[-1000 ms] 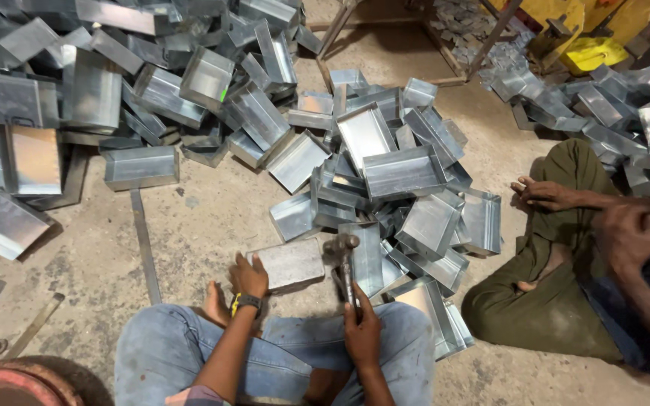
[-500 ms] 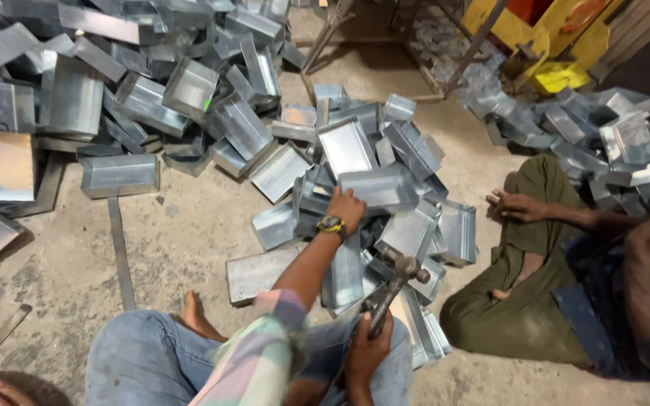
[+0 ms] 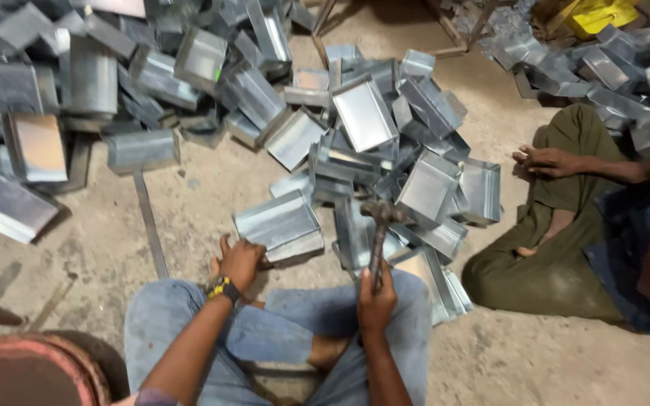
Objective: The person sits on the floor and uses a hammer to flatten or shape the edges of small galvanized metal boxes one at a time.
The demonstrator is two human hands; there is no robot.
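Looking at the far left first, a loose heap of bent sheet-metal trays [image 3: 92,83] is piled on the concrete floor [image 3: 189,195], too tangled to be counted properly, dozens easily. One flat metal strip [image 3: 150,222] is laid on the floor just beside that heap.

Next over, the left hand [image 3: 239,261] is clenched on the near edge of a single folded metal tray [image 3: 280,225], which is pinned flat on the floor right in front of the knees. A yellow-and-black wristband [image 3: 220,288] is worn on that wrist, one only.

To the right of that, the right hand [image 3: 376,299] is wrapped tight around the handle of one hammer [image 3: 380,233], head raised over a second heap of trays [image 3: 400,150], also too many to be counted.

Risk-wise, honestly: the holding fingers are kept very close to where a blow would probably be landed, so a glancing strike could catch them. Cut edges are exposed everywhere, and bare skin could get sliced if the tray is jolted loose.

Furthest right, a co-worker's hand [image 3: 545,161] is rested on a knee in olive trousers [image 3: 558,248], well apart from the hammer. Two people in all.
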